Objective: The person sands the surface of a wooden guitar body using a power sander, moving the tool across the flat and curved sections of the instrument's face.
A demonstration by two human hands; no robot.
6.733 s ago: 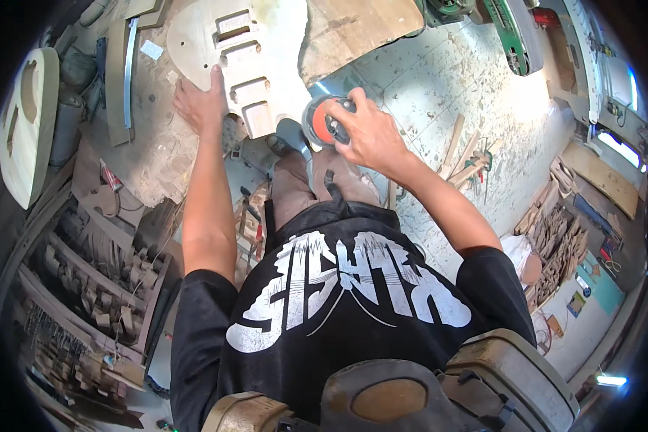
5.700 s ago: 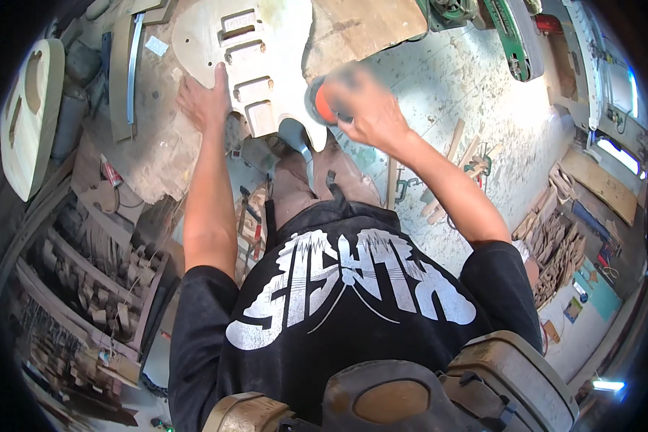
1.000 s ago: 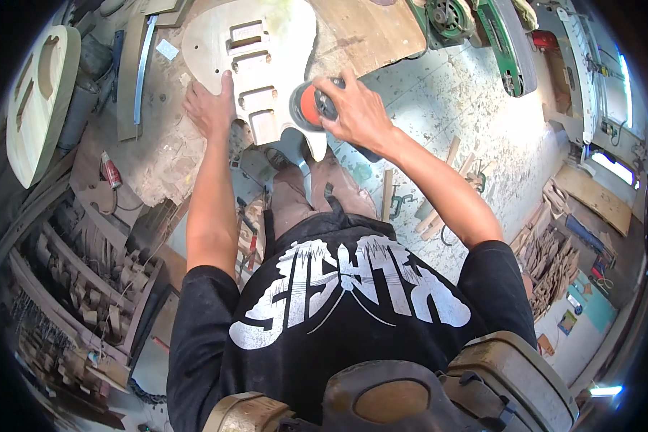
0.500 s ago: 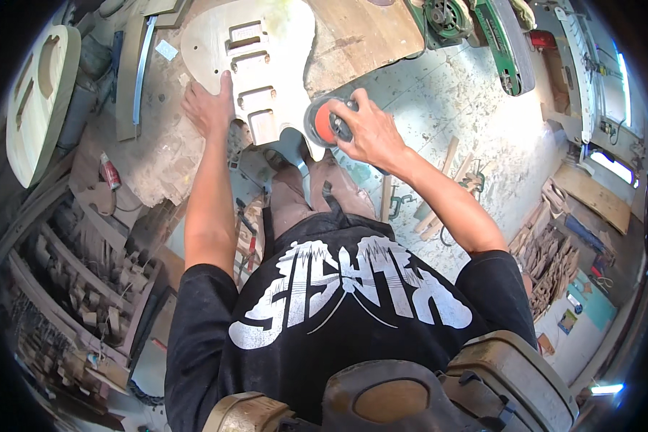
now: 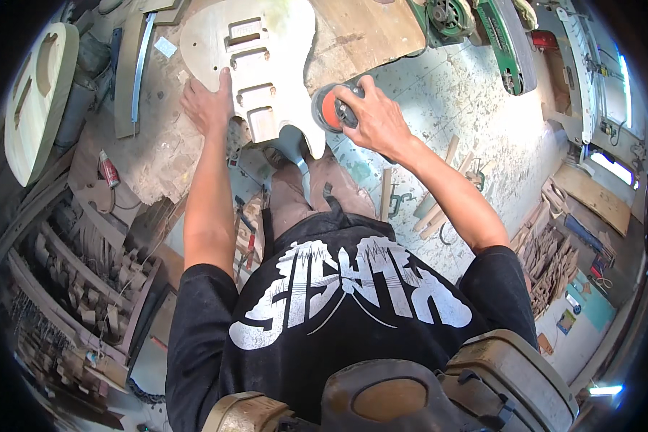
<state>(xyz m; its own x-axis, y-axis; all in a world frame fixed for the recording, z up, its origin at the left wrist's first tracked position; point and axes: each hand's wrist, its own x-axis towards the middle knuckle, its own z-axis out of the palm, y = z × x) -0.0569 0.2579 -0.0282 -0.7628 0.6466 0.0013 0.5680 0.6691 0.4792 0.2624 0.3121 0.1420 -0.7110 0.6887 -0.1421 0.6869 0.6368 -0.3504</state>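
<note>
A pale wooden electric guitar body, with several routed pockets, lies at the edge of the workbench. My left hand grips its left edge, the thumb on the wood and the fingers bent beside it; their tips are partly hidden. In my right hand is a round power sander, black with an orange-red ring. Its pad is tilted against or right beside the body's right edge, near the pointed horn; I cannot tell whether they touch.
A second guitar body stands at the far left. On the bench lie a metal straightedge and a red-and-white bottle. A green belt sander is at the back right. Clamps and wood strips lie on the floor.
My right hand has moved the sander slightly up and to the right along the body's edge. My left hand has stayed nearly in place on the guitar body.
</note>
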